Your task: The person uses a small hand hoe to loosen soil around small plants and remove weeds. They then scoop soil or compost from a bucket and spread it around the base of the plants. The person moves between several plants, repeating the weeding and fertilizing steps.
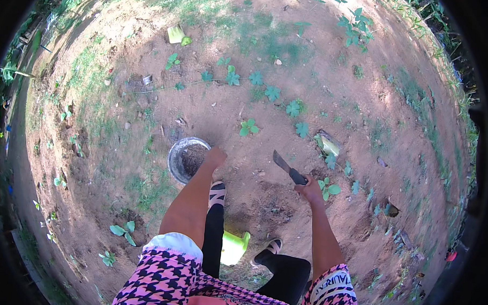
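Note:
My left hand point(216, 157) grips the right rim of a round grey bucket point(174, 165), which holds dark, crumbly material point(193, 159). To the right, my right hand point(309, 188) is closed around the dark handle of a knife with a broad, worn blade point(281, 161). The blade points up and to the left, over bare soil. Just right of this hand grows a small green seedling point(330, 189). Between my feet lies loosened soil with dry plant bits point(277, 210). A bright yellow-green plastic object point(233, 247), partly hidden by my leg, is between my legs.
A trailing vine point(272, 93) with lobed leaves crosses the ground ahead and curves down the right side. Another seedling point(249, 127) stands ahead of the bucket. A cut yellow-green container piece point(329, 143) lies beside the vine; a similar one point(176, 34) is farther off. A hole point(392, 210) is at right.

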`<state>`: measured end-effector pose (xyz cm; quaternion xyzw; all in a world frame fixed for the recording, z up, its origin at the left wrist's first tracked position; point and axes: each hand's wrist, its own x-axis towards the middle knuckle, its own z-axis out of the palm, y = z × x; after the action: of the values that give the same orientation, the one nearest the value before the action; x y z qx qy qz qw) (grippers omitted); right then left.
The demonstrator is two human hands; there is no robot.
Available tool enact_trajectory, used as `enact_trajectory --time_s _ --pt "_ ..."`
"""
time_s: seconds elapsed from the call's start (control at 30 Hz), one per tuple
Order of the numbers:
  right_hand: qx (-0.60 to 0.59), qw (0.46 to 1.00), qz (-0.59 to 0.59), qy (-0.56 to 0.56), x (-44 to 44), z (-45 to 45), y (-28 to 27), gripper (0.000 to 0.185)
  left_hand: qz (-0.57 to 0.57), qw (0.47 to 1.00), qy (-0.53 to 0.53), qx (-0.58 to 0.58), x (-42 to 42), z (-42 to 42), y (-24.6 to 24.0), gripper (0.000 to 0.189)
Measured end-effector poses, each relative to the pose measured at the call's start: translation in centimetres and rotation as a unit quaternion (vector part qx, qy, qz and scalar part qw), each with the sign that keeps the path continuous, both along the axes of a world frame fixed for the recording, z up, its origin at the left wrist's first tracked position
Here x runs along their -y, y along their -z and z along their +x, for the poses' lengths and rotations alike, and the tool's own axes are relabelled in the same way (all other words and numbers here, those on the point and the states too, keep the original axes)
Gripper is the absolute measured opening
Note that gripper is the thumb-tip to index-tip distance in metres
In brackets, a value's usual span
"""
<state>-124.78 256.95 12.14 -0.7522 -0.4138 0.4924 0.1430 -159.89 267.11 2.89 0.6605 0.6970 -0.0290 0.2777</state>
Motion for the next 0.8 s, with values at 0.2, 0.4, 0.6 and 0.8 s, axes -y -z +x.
enact_trajectory --time_s 0.2,0.4,0.6,0.8 --pt "0.025 0.999 -0.023 -0.033 -3.4 -3.0 5.5 0.056 -0.047 0.994 0.088 0.037 -2.1 -2.0 4.7 0.023" --pt "0.022 0.995 0.039 -0.084 -5.2 -3.5 13.4 0.053 -0.108 0.991 -0.001 0.08 -1.1 1.2 13.1 0.039" --pt "0.044 0.986 0.096 -0.129 -5.8 -3.8 18.5 0.049 -0.103 0.989 0.073 0.075 -2.5 2.0 22.7 0.053" --pt "0.04 0.98 0.105 -0.165 -7.5 -1.5 23.3 0.041 -0.087 0.986 0.14 0.004 -7.7 2.9 28.1 0.044"
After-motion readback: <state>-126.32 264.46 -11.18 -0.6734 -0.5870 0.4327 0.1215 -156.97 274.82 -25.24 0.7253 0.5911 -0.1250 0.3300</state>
